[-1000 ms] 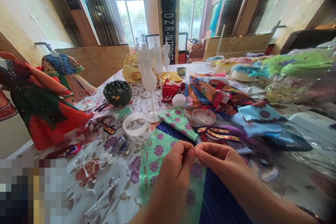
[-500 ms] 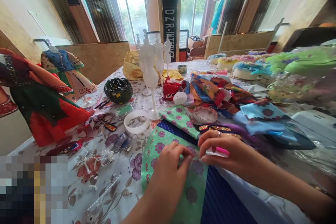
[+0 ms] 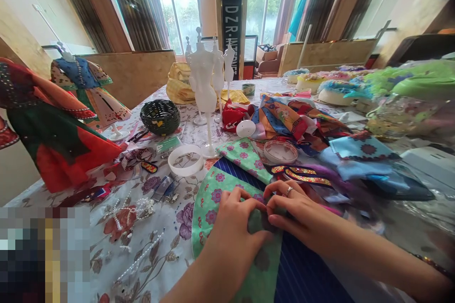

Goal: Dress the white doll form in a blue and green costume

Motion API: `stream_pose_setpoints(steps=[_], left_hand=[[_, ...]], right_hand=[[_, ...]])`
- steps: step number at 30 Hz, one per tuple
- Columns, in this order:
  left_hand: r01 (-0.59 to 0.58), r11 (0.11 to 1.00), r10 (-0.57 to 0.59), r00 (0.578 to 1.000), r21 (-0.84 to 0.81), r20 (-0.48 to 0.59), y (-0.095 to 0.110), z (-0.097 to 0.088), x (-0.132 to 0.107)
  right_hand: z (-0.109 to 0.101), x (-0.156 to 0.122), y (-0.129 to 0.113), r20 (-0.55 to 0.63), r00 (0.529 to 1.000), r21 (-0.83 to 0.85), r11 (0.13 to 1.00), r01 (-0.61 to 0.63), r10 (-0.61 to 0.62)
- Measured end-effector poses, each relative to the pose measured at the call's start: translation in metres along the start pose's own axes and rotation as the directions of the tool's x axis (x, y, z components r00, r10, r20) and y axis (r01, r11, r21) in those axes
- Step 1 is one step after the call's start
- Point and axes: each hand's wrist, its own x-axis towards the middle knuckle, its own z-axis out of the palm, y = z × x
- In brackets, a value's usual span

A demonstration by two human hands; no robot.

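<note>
A green skirt-shaped cloth with purple flowers (image 3: 216, 196) lies spread in front of me, alternating with navy striped panels (image 3: 302, 270). My left hand (image 3: 240, 222) rests on the green panel, its fingers bent and its thumb spread away from the index finger. Above the same panel, my right hand (image 3: 293, 206), with a ring, has its fingers curled and drawn together. Fingertips of both hands meet there; anything small between them is hidden. A pink strip (image 3: 334, 210) shows just behind my right hand, and I cannot tell whether the hand touches it.
White dress forms (image 3: 205, 80) stand beyond the cloth, near a white ring (image 3: 185, 160) and a black basket (image 3: 160, 117). Dressed forms (image 3: 60, 142) are at left. Pearl strings (image 3: 137, 258) lie left of the cloth. Coloured fabrics (image 3: 284, 116) and blue pieces (image 3: 362, 151) lie at right.
The pink stick seen in my right hand is now mostly hidden. My left thumb has spread from its fingers, and the right fingers have drawn closer together. The view has shifted slightly.
</note>
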Motion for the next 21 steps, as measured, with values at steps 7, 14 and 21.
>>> stream_pose_setpoints(steps=[7, 14, 21], left_hand=[[0.04, 0.999, -0.039, 0.999, 0.016, -0.038, 0.0, 0.0019, 0.0008], [0.06, 0.998, -0.058, 0.997, 0.027, -0.057, -0.0007, 0.0012, 0.0001], [0.063, 0.997, -0.06, 0.997, 0.05, -0.052, -0.001, 0.0019, 0.0013]], right_hand=[[0.0035, 0.0019, -0.0002, -0.011, 1.0, -0.011, 1.0, -0.017, 0.017], [0.0055, 0.0052, -0.0038, -0.077, 0.996, -0.01, 0.999, -0.052, 0.051], [0.0059, 0.0048, -0.0049, -0.113, 0.992, 0.009, 0.999, -0.052, 0.053]])
